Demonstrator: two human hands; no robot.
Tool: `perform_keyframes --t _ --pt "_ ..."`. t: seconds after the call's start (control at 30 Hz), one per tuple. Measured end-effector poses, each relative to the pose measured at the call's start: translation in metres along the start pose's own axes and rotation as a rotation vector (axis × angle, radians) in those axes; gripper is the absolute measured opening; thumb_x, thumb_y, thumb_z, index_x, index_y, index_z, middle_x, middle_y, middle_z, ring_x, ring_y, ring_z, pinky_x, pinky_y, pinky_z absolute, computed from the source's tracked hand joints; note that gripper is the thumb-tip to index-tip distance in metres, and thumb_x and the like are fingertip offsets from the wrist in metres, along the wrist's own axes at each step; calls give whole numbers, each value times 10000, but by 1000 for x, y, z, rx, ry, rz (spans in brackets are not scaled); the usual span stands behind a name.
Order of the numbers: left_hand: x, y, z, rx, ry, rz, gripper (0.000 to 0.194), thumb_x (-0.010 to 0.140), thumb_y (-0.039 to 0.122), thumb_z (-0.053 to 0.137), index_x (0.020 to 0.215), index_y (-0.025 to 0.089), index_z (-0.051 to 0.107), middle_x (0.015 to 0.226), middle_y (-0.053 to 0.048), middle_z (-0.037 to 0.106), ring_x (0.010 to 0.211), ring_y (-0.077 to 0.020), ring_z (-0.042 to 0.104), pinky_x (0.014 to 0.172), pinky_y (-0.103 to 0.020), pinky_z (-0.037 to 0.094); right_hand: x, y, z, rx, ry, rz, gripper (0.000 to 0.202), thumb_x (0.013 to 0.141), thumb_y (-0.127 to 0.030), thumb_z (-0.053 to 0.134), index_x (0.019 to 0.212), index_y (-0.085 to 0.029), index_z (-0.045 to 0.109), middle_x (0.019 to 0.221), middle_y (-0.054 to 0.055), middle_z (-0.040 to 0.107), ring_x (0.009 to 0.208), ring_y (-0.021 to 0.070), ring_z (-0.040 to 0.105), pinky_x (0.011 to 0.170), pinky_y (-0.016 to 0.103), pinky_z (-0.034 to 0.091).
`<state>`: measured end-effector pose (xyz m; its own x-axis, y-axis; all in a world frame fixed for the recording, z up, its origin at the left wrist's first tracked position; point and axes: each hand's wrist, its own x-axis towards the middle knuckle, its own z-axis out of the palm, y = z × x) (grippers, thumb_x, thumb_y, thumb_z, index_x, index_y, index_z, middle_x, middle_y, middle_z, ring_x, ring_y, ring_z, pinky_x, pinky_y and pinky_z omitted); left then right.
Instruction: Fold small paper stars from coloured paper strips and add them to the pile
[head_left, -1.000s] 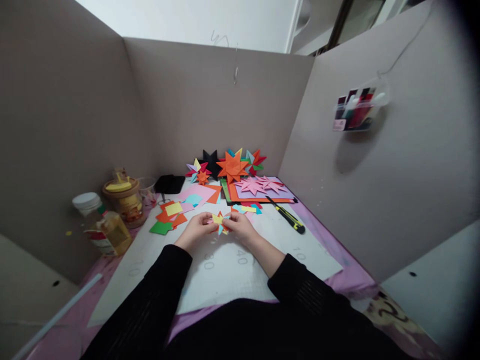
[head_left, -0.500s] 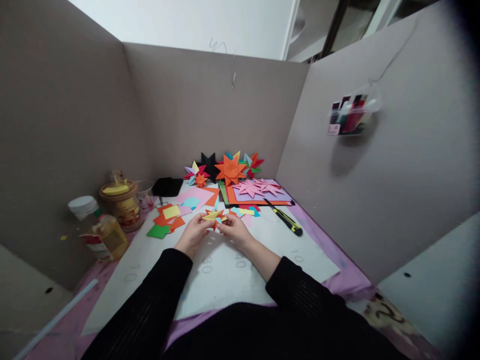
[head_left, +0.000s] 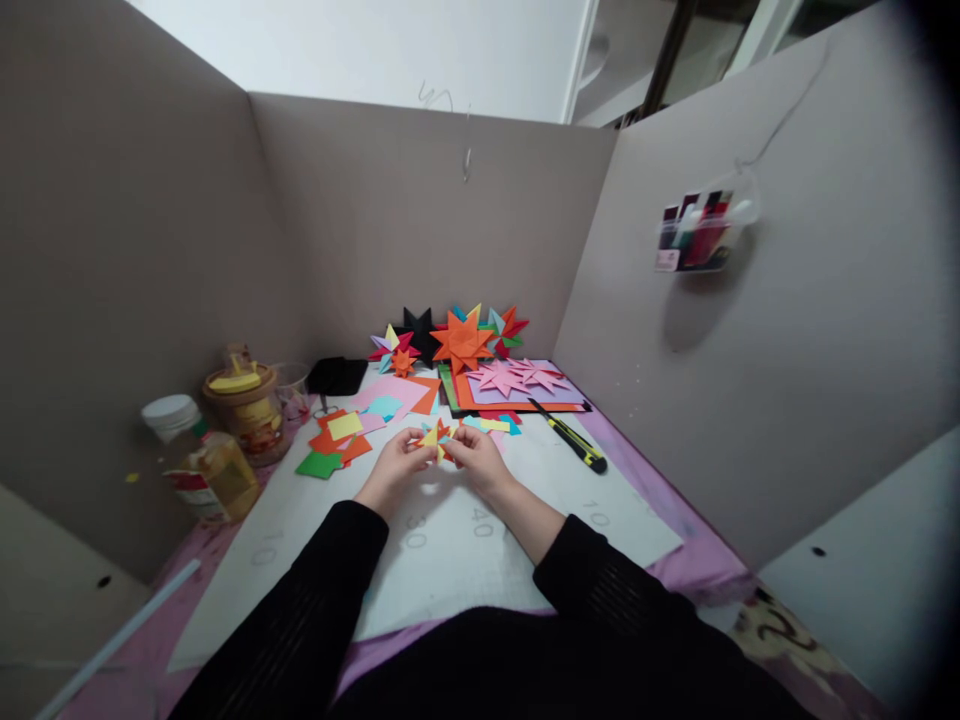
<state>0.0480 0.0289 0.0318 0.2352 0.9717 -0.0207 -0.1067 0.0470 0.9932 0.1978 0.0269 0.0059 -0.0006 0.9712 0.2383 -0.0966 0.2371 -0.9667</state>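
Observation:
A small folded paper star (head_left: 437,440) in orange, yellow and light blue is held just above the white board (head_left: 450,570). My left hand (head_left: 397,465) pinches its left side between thumb and fingers. On its right side, my right hand (head_left: 480,460) grips it the same way, thumb and fingers closed on the paper. The fingers hide parts of the star. Left of my hands lie loose squares, among them a yellow one (head_left: 345,426) and a green one (head_left: 319,464). More small coloured pieces (head_left: 495,425) lie just beyond my right hand.
A yellow-black cutter (head_left: 571,438) lies at the right. Finished stars (head_left: 463,341) lean on the back wall, with pink stars (head_left: 501,377) on stacked sheets. A bottle (head_left: 217,475), a lidded jar (head_left: 247,410) and a clear cup (head_left: 291,388) stand left.
The star has turned between my fingers and now shows a different face. Both hands have shifted slightly to the right, along with the whole view.

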Motion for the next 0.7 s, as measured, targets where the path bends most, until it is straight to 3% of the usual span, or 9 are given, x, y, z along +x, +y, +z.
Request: perform_keyframes --t 0.47,0.6,0.7 --pt "-2 1 -5 -12 -48 -21 316 608 358 715 739 168 499 713 -3 639 643 -118 598 572 -199 410 -2 -7 -1 -18 -48 -20 174 683 -321 621 665 -179 521 578 -40 485 516 94 423 496 214 324" --pt "-1 2 -5 114 -75 104 299 608 361 715 717 150 534 672 -14 621 614 -130 579 568 -225 411 -4 -10 -1 -75 -28 -67 118 693 -283 607 664 -178 561 621 -19 544 568 114 481 541 226 367" --pt "-1 2 -3 204 -26 253 336 621 341 710 853 165 545 622 26 584 585 -122 561 557 -219 401 -6 -12 0 -129 -22 -122 81 707 -257 587 677 -183 580 657 -7 575 603 128 515 570 236 389"
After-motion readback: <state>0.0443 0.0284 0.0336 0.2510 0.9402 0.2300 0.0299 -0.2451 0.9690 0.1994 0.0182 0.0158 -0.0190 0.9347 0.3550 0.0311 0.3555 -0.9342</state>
